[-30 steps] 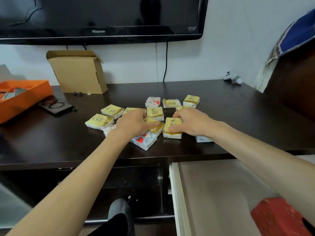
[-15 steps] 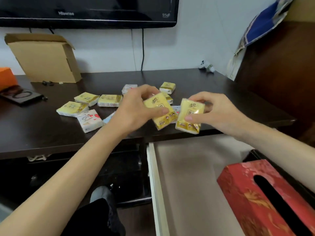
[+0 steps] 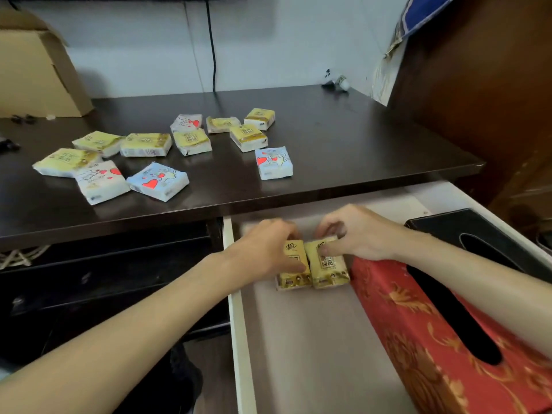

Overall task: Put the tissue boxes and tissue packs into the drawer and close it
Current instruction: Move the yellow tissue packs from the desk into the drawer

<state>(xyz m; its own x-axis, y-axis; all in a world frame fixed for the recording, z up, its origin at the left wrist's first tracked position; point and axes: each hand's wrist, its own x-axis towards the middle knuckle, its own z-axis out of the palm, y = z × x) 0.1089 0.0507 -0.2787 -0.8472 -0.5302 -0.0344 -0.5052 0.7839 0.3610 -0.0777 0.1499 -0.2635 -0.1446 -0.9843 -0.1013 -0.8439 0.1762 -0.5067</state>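
The drawer (image 3: 301, 339) below the dark tabletop is pulled out. My left hand (image 3: 265, 249) grips one yellow tissue pack (image 3: 294, 271) and my right hand (image 3: 355, 234) grips another yellow tissue pack (image 3: 328, 267); both packs lie side by side on the drawer floor near its back. A red tissue box (image 3: 418, 333) lies in the drawer to their right, with a black tissue box (image 3: 466, 225) behind it. Several yellow tissue packs (image 3: 146, 144) and white-and-blue heart-printed packs (image 3: 274, 162) are scattered on the tabletop (image 3: 343, 144).
A cardboard box (image 3: 35, 73) stands at the tabletop's back left. A black cable (image 3: 211, 43) hangs down the wall. A small white object (image 3: 340, 82) sits at the back right corner. Dark wooden furniture (image 3: 478, 85) rises on the right. Open shelves (image 3: 104, 264) are left of the drawer.
Both hands carried their yellow packs from above the table edge down into the drawer and set them on its floor. The view tilted down and to the right.
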